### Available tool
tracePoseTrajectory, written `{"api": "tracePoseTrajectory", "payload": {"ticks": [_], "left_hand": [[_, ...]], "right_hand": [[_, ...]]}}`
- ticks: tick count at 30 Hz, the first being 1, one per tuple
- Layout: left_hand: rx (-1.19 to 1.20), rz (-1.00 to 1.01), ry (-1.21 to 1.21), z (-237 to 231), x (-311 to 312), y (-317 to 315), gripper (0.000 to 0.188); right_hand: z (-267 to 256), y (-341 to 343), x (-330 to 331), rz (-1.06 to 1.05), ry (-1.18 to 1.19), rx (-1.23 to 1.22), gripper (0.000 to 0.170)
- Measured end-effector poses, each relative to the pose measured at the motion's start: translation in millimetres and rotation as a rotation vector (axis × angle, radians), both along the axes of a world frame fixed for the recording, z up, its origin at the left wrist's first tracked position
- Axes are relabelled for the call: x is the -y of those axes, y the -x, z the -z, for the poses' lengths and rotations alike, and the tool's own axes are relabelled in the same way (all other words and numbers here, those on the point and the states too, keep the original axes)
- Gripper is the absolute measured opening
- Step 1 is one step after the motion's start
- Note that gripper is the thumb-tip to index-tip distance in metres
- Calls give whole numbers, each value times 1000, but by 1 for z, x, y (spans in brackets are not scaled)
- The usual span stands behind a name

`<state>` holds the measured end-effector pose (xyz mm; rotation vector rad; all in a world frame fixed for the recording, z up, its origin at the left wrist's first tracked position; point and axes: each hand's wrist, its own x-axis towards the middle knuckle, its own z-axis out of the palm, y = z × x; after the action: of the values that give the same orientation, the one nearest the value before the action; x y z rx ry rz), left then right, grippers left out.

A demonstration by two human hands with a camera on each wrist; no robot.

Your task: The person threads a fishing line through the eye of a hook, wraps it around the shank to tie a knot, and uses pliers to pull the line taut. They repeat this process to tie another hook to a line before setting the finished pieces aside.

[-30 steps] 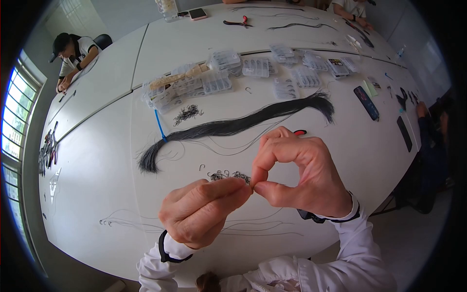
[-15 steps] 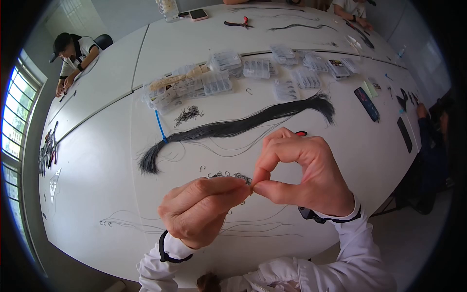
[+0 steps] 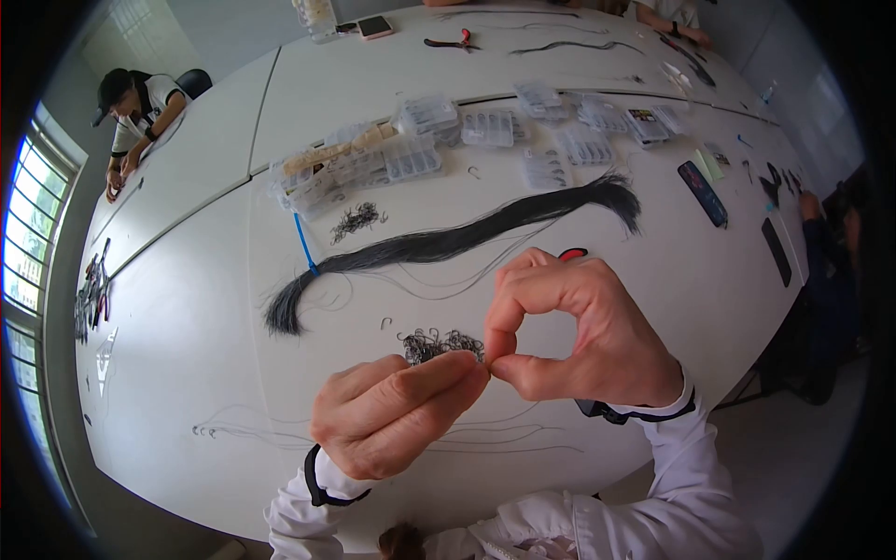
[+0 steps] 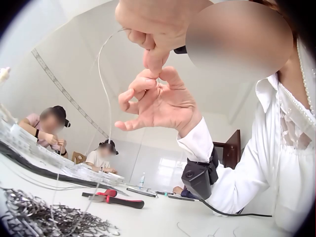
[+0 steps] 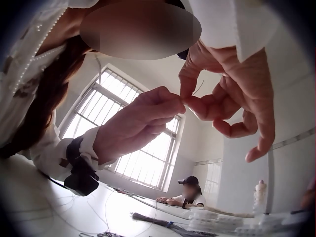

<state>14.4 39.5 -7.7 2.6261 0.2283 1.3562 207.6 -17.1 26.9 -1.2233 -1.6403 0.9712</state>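
Pinching thin line (image 4: pixel 100 69) | both hands (image 3: pixel 397 413) together at fingertips | clear boxes (image 3: pixel 511 131) hold dark hooks (image 3: pixel 545 170)

Foreground: one bare left hand (image 3: pixel 397 411), one bare right hand (image 3: pixel 597 336). Small dark metal hook heaps (image 3: pixel 434 346): two. Thick black strand bundle (image 3: pixel 448 241): one. Blue plastic tie (image 3: pixel 305 241): one. Clear plastic boxes (image 3: pixel 490 130): eight-plus, overlapping, exact count unclear.

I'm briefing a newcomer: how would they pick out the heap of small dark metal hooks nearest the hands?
On the big white table, find the long bundle of thin black strands. Just beyond the bare left hand lies the heap of small dark metal hooks. Unlike the other hook heap, near clear plastic boxes, this one lies on the camera wearer's side of that bundle.
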Motion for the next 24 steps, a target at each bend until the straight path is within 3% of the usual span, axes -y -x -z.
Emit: {"api": "tracePoseTrajectory", "payload": {"ticks": [4,6,12,24], "left_hand": [[32,0,107,1,4,-5,27],[74,-38,328,1,6,-6,21],[75,-20,619,-8,7,-9,13],[33,-81,678,-11,10,-10,15]], "right_hand": [[-2,-2,0,-8,27,-1,4],[-2,-1,0,-1,36,-23,4],[0,1,1,52,18,-32,4],[1,4,3,115,-24,46,4]]}}
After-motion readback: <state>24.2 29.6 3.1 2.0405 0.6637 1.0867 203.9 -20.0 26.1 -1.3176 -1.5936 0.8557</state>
